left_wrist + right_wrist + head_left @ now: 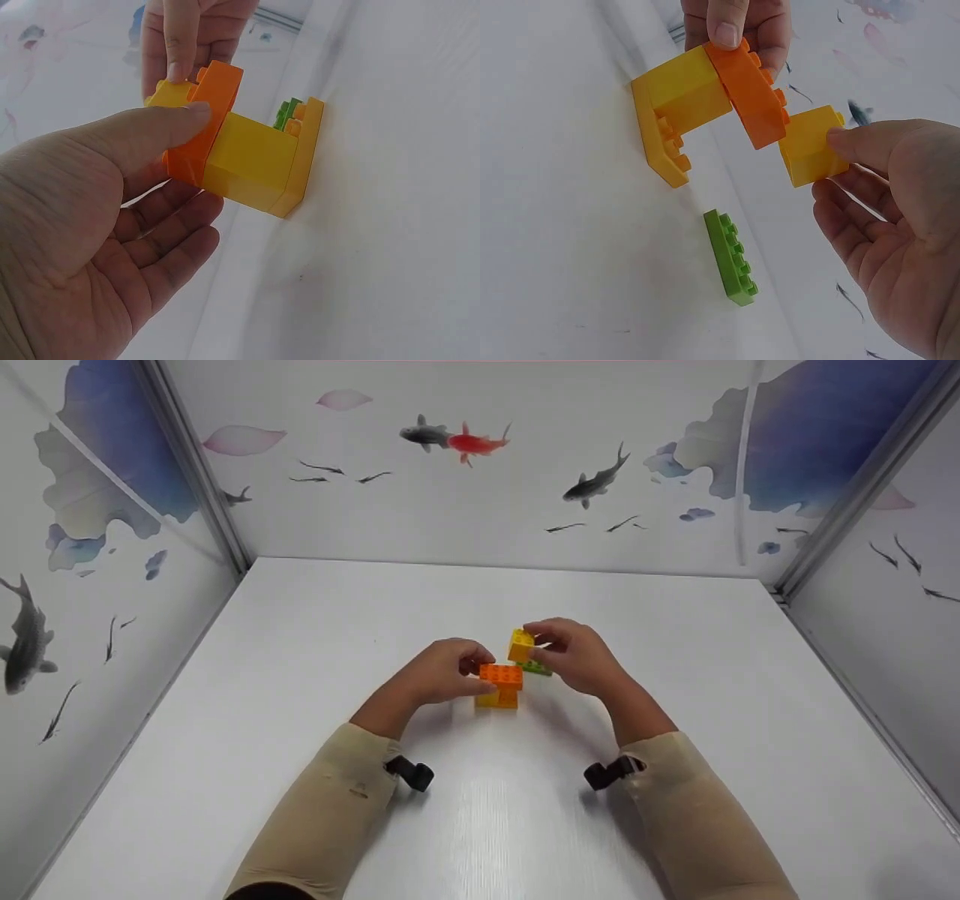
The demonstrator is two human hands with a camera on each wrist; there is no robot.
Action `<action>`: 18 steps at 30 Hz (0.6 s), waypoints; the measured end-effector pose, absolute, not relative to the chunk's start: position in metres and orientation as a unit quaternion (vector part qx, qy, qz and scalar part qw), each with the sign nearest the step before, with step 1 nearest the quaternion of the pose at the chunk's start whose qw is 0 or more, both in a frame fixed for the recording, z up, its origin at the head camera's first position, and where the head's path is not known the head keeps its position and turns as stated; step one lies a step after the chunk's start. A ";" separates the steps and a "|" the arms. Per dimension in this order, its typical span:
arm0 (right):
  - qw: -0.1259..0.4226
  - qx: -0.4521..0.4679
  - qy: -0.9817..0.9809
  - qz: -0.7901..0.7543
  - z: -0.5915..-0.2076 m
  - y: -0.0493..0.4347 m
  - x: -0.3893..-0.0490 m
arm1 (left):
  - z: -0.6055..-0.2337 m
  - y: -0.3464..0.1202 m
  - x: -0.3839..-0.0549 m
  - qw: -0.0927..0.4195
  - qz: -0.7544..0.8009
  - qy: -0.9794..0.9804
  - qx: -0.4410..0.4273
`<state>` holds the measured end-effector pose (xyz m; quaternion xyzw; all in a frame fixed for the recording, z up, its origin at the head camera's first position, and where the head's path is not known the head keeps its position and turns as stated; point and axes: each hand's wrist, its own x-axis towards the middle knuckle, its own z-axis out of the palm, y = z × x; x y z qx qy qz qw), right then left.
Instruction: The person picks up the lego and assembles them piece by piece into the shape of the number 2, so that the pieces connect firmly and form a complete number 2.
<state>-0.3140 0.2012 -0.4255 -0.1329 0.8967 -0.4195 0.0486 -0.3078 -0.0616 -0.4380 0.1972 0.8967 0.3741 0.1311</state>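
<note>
My left hand (447, 672) grips the orange brick (751, 101) at the top of a small stack, thumb on one side and fingers on the other. Below it in the stack are a yellow brick (247, 161) and a flat light-orange brick (649, 136) on the table. Between thumb and fingers, my right hand (576, 657) pinches a separate yellow brick (810, 146), its hollow underside partly showing in the right wrist view. This brick is raised right by the orange brick's studs. A flat green brick (727, 259) lies on the table, beyond the stack.
The white table (322, 607) is enclosed by white panels with painted fish and lotus leaves, including the back wall (480, 510). Metal posts (199, 457) stand at the corners. Black wrist cameras (410, 772) are strapped over both beige sleeves (315, 810).
</note>
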 end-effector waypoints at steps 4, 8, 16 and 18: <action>0.044 -0.147 0.895 -0.419 -0.420 0.198 -0.308 | -0.438 -0.062 -0.307 0.125 0.374 0.897 0.201; 0.036 -0.175 0.892 -0.414 -0.417 0.197 -0.301 | -0.439 -0.062 -0.307 0.119 0.373 0.897 0.206; 0.024 -0.214 0.888 -0.407 -0.419 0.198 -0.294 | -0.440 -0.064 -0.307 0.109 0.374 0.894 0.220; 0.027 -0.216 0.887 -0.408 -0.421 0.199 -0.294 | -0.441 -0.064 -0.307 0.108 0.374 0.895 0.220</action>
